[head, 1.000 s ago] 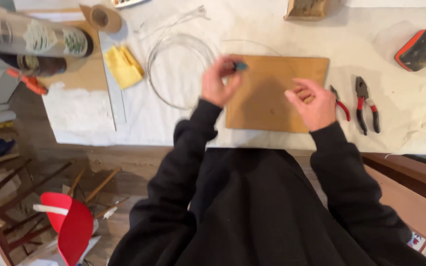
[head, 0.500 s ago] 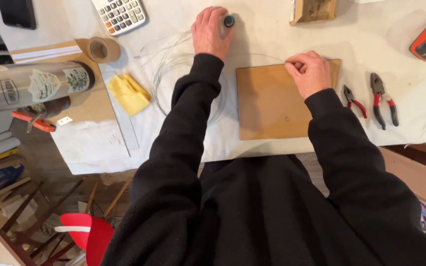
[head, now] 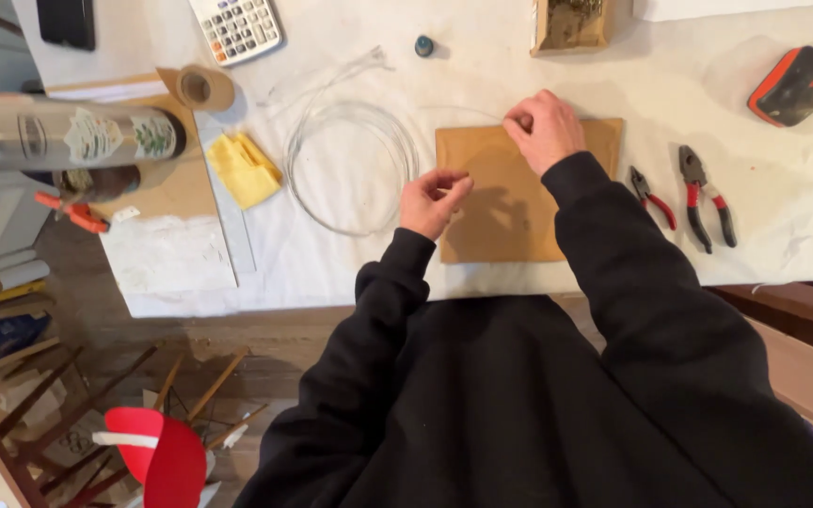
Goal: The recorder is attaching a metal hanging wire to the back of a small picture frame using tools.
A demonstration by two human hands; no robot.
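Hands work over a brown board [head: 519, 202] lying flat near the front edge of the desk [head: 482, 75], which is covered in white paper. The left hand [head: 433, 199] hangs at the board's left edge, its grip pinched thumb to fingertips; what it pinches is too fine to make out, though it sits just beside a coil of thin wire [head: 352, 167] that lies on the desk to the left of the board. The right hand [head: 543, 127] rests at the board's far edge, fingers curled in and pressed together on that edge; whether anything lies between them cannot be told. Both arms wear black sleeves.

Right of the board lie small red-handled pliers [head: 649, 196] and, just beside them, larger red-and-black pliers [head: 705, 196]. A yellow cloth [head: 244, 169] sits left of the coil, a roll of brown tape [head: 201, 88] beyond it, and a calculator [head: 235, 26] near the far edge. A small dark round cap [head: 423, 45] lies alone toward the far edge, well apart from both hands. A metal flask [head: 58, 139] lies at the left edge.
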